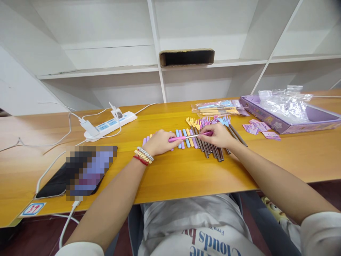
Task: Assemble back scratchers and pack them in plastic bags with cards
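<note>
Between my two hands lies one back scratcher (190, 136), held roughly level above the table. My left hand (160, 142) is closed round its pink handle, and my right hand (217, 135) grips the magenta end past the metal rod. Under and beside my left hand, loose handles (188, 139) in blue, purple and yellow lie in a row, partly hidden by that hand. Below my right hand are several metal rods (218, 155) with yellow, purple and blue claw heads (196, 123), their tips pointing away from me.
Bagged back scratchers (220, 111) lie behind the pile. At right stands a purple box (283, 126) with clear plastic bags (285, 106), near small printed cards (257, 127). A power strip (112, 125), cables and a phone (93, 170) are at left. White shelves (112, 71) rise behind.
</note>
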### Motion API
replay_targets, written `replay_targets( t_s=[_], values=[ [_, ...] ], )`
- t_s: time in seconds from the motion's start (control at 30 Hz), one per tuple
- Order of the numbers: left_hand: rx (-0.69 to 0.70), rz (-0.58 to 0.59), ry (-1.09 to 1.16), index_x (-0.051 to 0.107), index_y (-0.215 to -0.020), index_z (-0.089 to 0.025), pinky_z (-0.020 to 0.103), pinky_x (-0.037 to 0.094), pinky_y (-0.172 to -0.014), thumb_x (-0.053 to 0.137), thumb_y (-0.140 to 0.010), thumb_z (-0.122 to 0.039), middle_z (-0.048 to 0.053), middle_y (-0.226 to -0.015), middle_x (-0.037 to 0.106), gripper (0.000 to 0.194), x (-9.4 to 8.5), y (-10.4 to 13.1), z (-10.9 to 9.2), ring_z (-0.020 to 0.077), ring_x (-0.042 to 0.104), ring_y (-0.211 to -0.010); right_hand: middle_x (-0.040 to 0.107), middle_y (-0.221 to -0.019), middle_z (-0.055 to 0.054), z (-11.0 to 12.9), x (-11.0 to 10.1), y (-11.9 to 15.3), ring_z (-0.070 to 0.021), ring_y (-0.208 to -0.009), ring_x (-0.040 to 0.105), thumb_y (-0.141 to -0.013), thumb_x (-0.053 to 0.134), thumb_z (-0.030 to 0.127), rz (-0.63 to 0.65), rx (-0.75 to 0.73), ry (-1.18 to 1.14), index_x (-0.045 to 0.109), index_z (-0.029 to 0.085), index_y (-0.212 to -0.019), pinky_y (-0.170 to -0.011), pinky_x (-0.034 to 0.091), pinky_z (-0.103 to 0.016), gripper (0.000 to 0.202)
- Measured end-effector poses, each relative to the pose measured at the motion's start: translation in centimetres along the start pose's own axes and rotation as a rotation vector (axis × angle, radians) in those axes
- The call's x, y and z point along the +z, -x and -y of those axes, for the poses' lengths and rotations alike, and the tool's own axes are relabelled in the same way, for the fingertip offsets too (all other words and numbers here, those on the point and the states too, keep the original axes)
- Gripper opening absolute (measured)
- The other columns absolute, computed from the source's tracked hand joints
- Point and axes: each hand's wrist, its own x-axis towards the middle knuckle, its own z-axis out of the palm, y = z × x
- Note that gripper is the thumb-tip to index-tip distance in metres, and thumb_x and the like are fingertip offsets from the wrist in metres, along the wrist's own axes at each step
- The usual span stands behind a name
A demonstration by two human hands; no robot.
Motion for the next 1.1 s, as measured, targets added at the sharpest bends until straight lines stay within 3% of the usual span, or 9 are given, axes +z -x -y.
replay_targets(
  t_s=[0.8, 1.1],
  values=[
    [0.013, -0.018, -0.027, 0.060, -0.065, -0.019, 0.026, 0.036, -0.061, 0.047, -0.082, -0.051, 0.002, -0.061, 0.064, 0.039, -0.2, -0.1, -0.3, 0.0141, 0.054, -0.058, 0.057, -0.054, 0.000, 0.2, 0.2, 0.1, -0.0086, -0.049, 0.044, -0.075, 0.061, 0.041, -0.004, -0.024, -0.030, 0.067, 0.015, -0.067, -0.052, 0.034, -0.024, 0.028],
    [-0.099, 0.032, 0.284, 0.066, -0.081, -0.018, 0.024, 0.040, -0.052, 0.054, -0.078, -0.054, 0.000, -0.057, 0.065, 0.037, -1.3, 0.5, -1.4, 0.0118, 0.056, -0.047, 0.058, -0.056, -0.001, 0.7, 0.5, 0.2, -0.0093, -0.051, 0.046, -0.074, 0.063, 0.039, -0.018, 0.008, -0.105, 0.066, 0.015, -0.065, -0.051, 0.034, -0.023, 0.026]
  ],
)
